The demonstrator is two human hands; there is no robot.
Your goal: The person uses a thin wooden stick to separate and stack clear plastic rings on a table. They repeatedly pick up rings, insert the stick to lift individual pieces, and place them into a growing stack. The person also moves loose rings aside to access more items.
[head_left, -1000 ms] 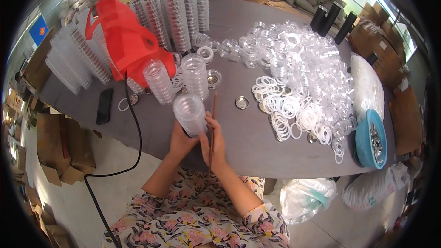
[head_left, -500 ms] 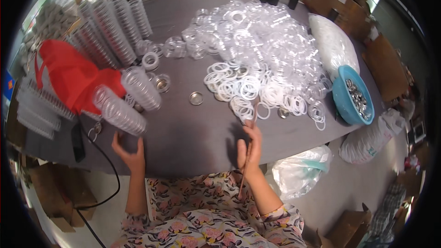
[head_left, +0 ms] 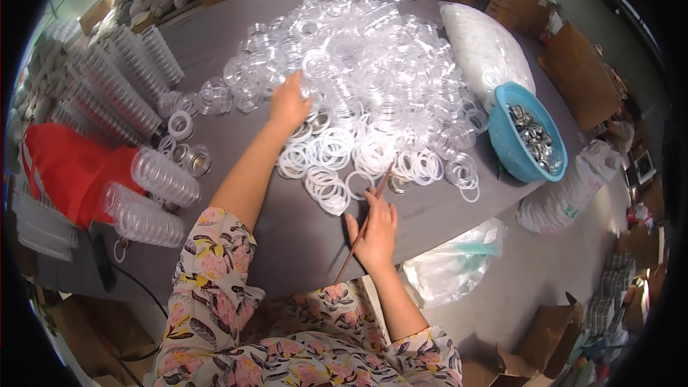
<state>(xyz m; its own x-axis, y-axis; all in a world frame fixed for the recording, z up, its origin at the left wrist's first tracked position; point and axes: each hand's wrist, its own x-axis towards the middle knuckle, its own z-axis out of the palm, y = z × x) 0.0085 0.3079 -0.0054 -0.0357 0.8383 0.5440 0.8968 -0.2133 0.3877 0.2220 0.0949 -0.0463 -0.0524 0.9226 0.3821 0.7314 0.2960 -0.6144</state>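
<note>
My left hand [head_left: 289, 106] reaches far over the table to the near left side of a big pile of clear plastic ring-shaped pieces [head_left: 387, 50]. Its fingers are drawn together against the pieces, and what they hold, if anything, is hidden. Closer to me, my right hand [head_left: 377, 235] is closed round a thin brown stick [head_left: 351, 252]. The stick's far tip is beside the white rings [head_left: 333, 147] heaped along the pile's near edge. A round metal cap [head_left: 398, 185] lies just beyond my right fingers.
Stacks of clear plastic pieces [head_left: 118, 79] stand at the left, near a red bag [head_left: 75, 172]. More stacks [head_left: 143, 216] lie closer to me. A blue basket [head_left: 505, 145] of metal caps sits at the right edge, before a full white plastic bag [head_left: 487, 50].
My left hand has gone from beside the near left stacks, up and right to the pile, its fingers closing together. My right hand keeps the stick. The whole view has shifted.
</note>
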